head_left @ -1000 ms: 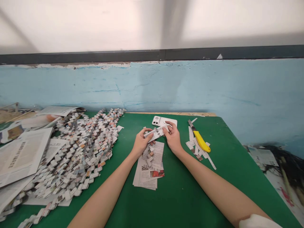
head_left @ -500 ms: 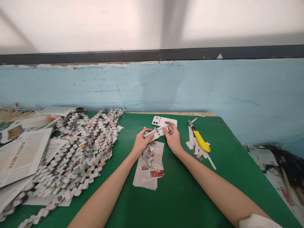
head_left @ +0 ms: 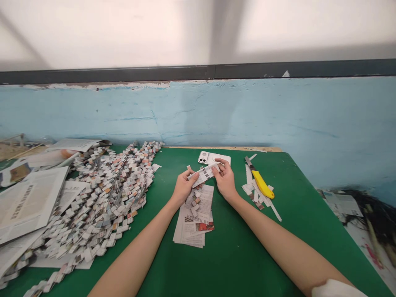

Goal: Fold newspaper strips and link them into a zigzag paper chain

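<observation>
Between my two hands a folded strip of newspaper is stretched at a slant, printed with large black characters. My left hand pinches its lower left end, thumb on top. My right hand grips the upper right end between thumb and fingers. Below them lies a small stack of cut newspaper pieces, with a short chain of folded paper links over it. Just behind my hands, a white phone rests face down, partly covered by my right fingers.
A big heap of folded-paper chain covers the left of the green table, beside newspaper sheets. At right, a yellow utility knife lies blade out on paper scraps. A blue wall stands behind.
My left fingers have curled in slightly at the strip's left end. My right hand and the things on the table stay in place.
</observation>
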The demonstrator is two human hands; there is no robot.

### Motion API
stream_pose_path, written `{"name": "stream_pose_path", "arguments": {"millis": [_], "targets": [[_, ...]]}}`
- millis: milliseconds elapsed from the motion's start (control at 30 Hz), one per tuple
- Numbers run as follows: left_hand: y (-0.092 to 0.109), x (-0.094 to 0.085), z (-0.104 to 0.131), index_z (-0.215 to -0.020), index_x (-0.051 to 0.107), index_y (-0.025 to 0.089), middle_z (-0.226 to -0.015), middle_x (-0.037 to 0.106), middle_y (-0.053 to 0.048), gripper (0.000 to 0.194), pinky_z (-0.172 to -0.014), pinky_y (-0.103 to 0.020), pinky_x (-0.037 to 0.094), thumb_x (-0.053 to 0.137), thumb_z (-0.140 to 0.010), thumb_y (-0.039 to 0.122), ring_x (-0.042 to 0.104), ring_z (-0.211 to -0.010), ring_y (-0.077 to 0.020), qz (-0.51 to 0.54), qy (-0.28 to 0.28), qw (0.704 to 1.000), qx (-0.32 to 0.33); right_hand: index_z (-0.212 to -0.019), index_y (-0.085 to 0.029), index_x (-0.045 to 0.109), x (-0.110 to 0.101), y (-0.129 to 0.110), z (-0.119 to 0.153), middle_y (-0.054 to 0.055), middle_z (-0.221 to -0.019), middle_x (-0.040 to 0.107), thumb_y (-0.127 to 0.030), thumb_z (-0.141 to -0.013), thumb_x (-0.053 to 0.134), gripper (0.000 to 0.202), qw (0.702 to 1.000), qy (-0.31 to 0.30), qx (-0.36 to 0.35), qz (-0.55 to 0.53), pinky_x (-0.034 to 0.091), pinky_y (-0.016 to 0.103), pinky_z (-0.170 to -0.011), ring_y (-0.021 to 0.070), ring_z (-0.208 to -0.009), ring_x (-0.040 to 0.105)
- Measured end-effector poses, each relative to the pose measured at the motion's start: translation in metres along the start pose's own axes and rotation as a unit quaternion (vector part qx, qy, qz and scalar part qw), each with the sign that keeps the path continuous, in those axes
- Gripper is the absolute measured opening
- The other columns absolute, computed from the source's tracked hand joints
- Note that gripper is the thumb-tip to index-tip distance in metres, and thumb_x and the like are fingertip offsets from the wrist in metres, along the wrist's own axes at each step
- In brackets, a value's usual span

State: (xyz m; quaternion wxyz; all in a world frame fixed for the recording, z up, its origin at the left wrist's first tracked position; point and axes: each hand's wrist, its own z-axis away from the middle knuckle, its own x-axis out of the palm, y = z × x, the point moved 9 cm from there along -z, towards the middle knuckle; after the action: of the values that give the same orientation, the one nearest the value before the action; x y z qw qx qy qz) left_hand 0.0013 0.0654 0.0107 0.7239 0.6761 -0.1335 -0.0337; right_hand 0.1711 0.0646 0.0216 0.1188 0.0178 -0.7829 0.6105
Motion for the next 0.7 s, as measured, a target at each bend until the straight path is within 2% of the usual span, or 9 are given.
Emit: {"name": "stream_pose_path", "arguments": {"millis": [267,333,433,467,533,600,700], "targets": [[-0.002,-0.001,-0.001,-0.081,0.054,0.018,-0.073,0.074,-0.007,0.043,-0.054,-0.025,0.050,0.075,-0.081,0.056,0.064,-0.054,-0.0155,0.027,-0.009,1.000,-0.001,-0.122,-0.024,0.052,-0.004,0.000,-0.003,0.003,-0.089,0.068,-0.050,-0.085,0.073,0.051,1.000,0.017,0.015,-0.009,0.048,0.030,-0.065,0.0170,-0.070,0.058],[-0.001,-0.002,-0.002,-0.080,0.051,0.019,-0.073,0.074,-0.006,0.044,-0.053,-0.025,0.049,0.075,-0.081,0.055,0.065,-0.054,-0.0158,0.047,-0.007,0.999,0.001,-0.115,-0.023,0.058,0.001,0.002,-0.003,0.002,-0.084,0.067,-0.053,-0.083,0.074,0.047,0.999,-0.015,0.031,-0.005,0.047,0.030,-0.064,0.0159,-0.065,0.056],[0.001,-0.001,-0.001,-0.079,0.049,0.020,-0.071,0.072,-0.004,0.045,-0.053,-0.025,0.048,0.076,-0.079,0.055,0.065,-0.054,-0.0163,0.053,-0.012,0.999,0.002,-0.094,-0.020,0.067,0.016,0.004,0.001,0.003,-0.075,0.067,-0.059,-0.081,0.073,0.041,0.993,-0.096,0.059,0.019,0.048,0.032,-0.065,0.0187,-0.067,0.059],[0.002,0.000,-0.001,-0.078,0.049,0.020,-0.070,0.071,-0.004,0.045,-0.053,-0.026,0.049,0.077,-0.079,0.055,0.065,-0.055,-0.0168,0.047,-0.018,0.999,0.002,-0.091,-0.020,0.069,0.022,0.004,0.004,0.004,-0.076,0.068,-0.059,-0.081,0.073,0.041,0.990,-0.124,0.066,0.024,0.049,0.033,-0.067,0.0207,-0.070,0.061],[0.003,0.004,0.001,-0.076,0.051,0.019,-0.067,0.069,-0.002,0.044,-0.056,-0.027,0.049,0.078,-0.078,0.055,0.066,-0.058,-0.0176,0.026,-0.034,0.999,0.004,-0.096,-0.020,0.073,0.032,0.003,0.009,0.006,-0.083,0.072,-0.058,-0.083,0.073,0.040,0.982,-0.171,0.074,0.027,0.052,0.035,-0.071,0.0238,-0.078,0.066],[0.005,0.006,0.002,-0.074,0.052,0.019,-0.064,0.066,0.000,0.044,-0.058,-0.026,0.048,0.078,-0.078,0.053,0.065,-0.060,-0.0171,-0.001,-0.044,0.999,0.011,-0.099,-0.021,0.075,0.033,0.000,0.011,0.006,-0.090,0.075,-0.055,-0.084,0.073,0.037,0.981,-0.179,0.069,0.031,0.054,0.036,-0.076,0.0254,-0.086,0.068],[0.008,0.007,0.003,-0.071,0.054,0.018,-0.061,0.060,0.002,0.043,-0.055,-0.022,0.042,0.078,-0.079,0.052,0.058,-0.056,-0.0129,-0.030,-0.043,0.998,0.028,-0.089,-0.021,0.075,0.028,-0.004,0.010,0.008,-0.095,0.077,-0.052,-0.083,0.076,0.031,0.986,-0.152,0.060,0.028,0.054,0.038,-0.079,0.0272,-0.091,0.069]]}}
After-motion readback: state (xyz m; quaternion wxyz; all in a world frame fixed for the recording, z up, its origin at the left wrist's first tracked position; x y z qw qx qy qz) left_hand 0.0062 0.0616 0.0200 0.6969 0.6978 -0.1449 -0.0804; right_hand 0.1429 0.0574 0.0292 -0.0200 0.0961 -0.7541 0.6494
